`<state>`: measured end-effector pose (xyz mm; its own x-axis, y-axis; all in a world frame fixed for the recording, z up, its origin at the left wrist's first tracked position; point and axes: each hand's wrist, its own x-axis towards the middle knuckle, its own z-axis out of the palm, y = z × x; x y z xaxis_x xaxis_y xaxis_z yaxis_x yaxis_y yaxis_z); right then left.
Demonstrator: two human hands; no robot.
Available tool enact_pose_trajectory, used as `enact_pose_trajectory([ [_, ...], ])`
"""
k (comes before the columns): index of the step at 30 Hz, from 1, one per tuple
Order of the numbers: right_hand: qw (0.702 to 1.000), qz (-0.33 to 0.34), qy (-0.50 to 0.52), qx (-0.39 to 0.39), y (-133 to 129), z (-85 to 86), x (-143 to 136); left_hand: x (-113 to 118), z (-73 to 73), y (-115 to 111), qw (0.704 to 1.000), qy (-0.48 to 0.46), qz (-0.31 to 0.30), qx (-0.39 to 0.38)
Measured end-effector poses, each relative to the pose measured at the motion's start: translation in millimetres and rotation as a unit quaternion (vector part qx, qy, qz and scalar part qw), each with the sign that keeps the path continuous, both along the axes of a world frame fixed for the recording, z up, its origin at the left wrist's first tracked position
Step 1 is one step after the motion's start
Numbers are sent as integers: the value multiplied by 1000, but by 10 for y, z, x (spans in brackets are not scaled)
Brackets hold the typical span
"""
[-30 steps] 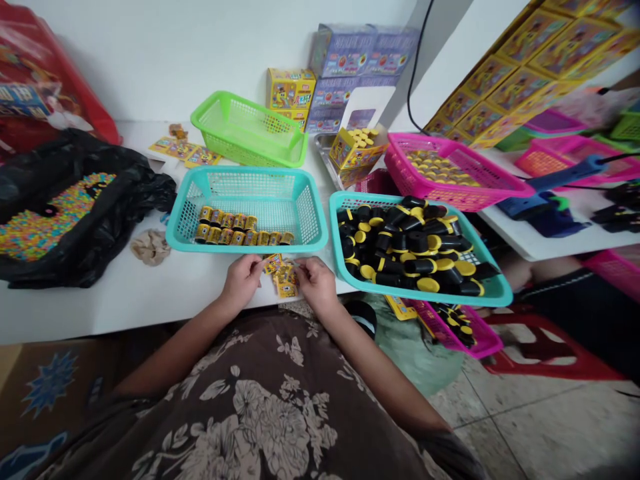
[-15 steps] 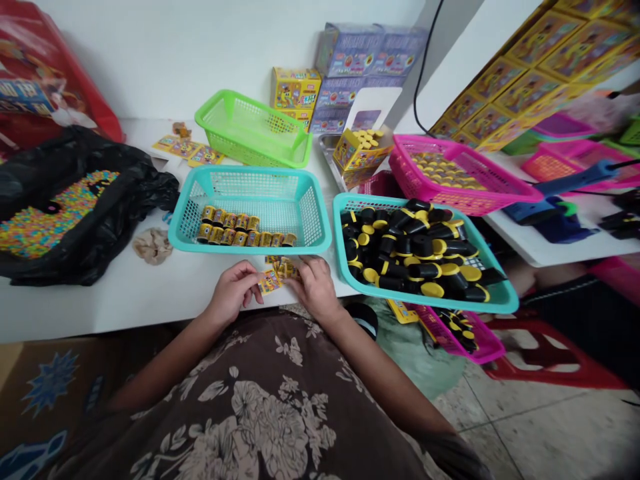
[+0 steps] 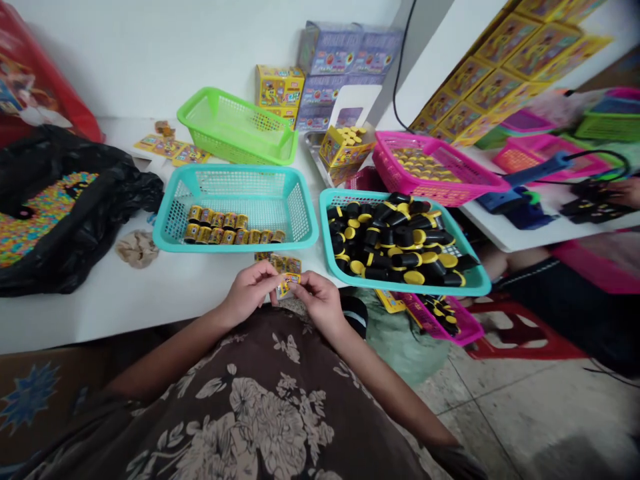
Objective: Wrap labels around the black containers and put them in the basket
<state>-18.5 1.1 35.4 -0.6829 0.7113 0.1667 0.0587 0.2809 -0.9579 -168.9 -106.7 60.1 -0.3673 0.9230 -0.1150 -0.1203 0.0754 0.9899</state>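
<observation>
A small yellow printed sticker (image 3: 287, 285) is pinched at its left side by my left hand (image 3: 250, 292) and at its right side by my right hand (image 3: 320, 300). Both hands are above the table's front edge. Just behind the fingers, more printed stickers (image 3: 285, 263) lie on the table. Beyond them stands a turquoise basket (image 3: 235, 247), with two rows of small labelled jars (image 3: 215, 236) along its near side. A second turquoise basket (image 3: 326, 252), right of my right hand, is heaped with black jars with yellow lids (image 3: 395, 241).
A black bag of colourful pellets (image 3: 45, 213) and crumpled paper (image 3: 137, 249) lie at left. Behind are a green basket (image 3: 235, 127), boxes (image 3: 280, 87) and a pink basket (image 3: 440, 190). Another person's hand (image 3: 627, 193) shows at far right, near a blue tool (image 3: 530, 173).
My left hand has moved right with the sticker, and my right hand has come from the stickers on the table to grip its other side. The camera view has turned slightly right.
</observation>
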Motion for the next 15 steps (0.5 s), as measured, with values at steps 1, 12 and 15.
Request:
enact_pose_trajectory([
  [1, 999, -15, 9, -39, -14, 6, -10, 8, 3, 19, 1000, -7, 2, 11],
  [12, 965, -54, -72, 246, 190, 557, 228, 2, -115, 116, 996, 65, 49, -19],
  [15, 881, -113, -237, 394, 580, 848, 425, -38, -110, 78, 994, 98, 44, -22],
])
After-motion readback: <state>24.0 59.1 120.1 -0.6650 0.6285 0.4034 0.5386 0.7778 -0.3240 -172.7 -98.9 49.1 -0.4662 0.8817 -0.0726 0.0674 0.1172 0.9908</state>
